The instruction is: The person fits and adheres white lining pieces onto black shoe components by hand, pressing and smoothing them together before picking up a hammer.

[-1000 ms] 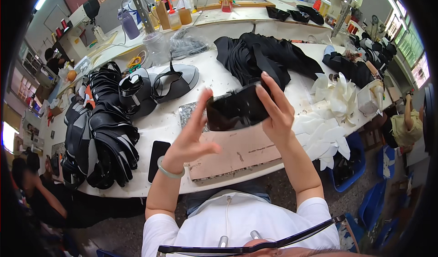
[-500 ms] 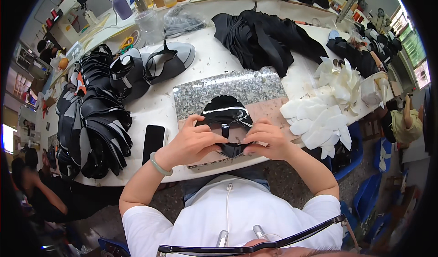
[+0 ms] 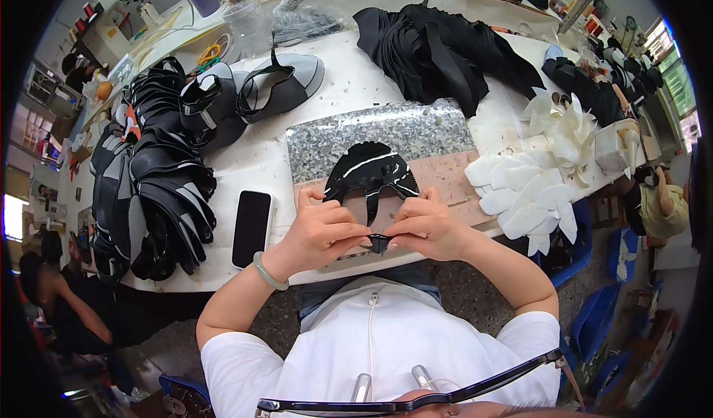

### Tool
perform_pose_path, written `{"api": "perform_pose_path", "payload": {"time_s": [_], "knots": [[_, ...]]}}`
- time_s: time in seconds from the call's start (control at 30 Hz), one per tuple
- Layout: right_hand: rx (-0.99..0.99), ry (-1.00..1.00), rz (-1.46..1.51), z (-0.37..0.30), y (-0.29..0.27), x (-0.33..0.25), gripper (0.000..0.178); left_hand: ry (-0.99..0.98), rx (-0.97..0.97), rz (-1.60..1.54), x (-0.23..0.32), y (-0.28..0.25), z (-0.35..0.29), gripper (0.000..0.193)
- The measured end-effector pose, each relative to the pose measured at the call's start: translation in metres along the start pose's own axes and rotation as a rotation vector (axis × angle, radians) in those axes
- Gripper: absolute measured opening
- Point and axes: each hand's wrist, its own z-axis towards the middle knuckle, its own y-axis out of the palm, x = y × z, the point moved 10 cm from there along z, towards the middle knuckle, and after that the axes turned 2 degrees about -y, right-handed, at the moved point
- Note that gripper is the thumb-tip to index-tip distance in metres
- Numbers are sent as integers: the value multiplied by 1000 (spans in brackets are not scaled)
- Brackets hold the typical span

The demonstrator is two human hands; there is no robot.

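Note:
A glossy black shoe upper (image 3: pixel 368 167) with a scalloped far edge and a narrow middle strap lies on the work board in front of me. My left hand (image 3: pixel 321 229) pinches the left side of its near end, with a bracelet on that wrist. Closed on the right side of the same end is my right hand (image 3: pixel 426 229). The fingertips of both hands nearly meet over a small dark fold there. Beneath are a speckled grey stone slab (image 3: pixel 334 130) and a pinkish board (image 3: pixel 449 184).
A phone (image 3: pixel 252 229) lies left of the slab. Stacked black and grey shoe uppers (image 3: pixel 171 188) fill the left, with two shaped uppers (image 3: pixel 286 84) behind. Black cut pieces (image 3: pixel 438 54) are heaped at the back; white petal-shaped pieces (image 3: pixel 523 191) lie right.
My hands have drawn closer together, and their fingertips now meet at the upper's near end. The near part is folded smaller, and more of the upper's middle opening shows.

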Motion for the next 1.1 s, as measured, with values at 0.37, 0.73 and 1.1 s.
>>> {"api": "perform_pose_path", "payload": {"time_s": [0.37, 0.73, 1.1], "knots": [[-11, -55, 14, 4, -4, -6, 7, 40, 1, 41, 10, 5, 6, 15], [-119, 49, -23, 5, 7, 5, 5, 83, -77, 18, 13, 18, 17, 11], [-68, 56, 278, 14, -17, -6, 8, -133, -308, -384, 2, 2, 31, 10]]}}
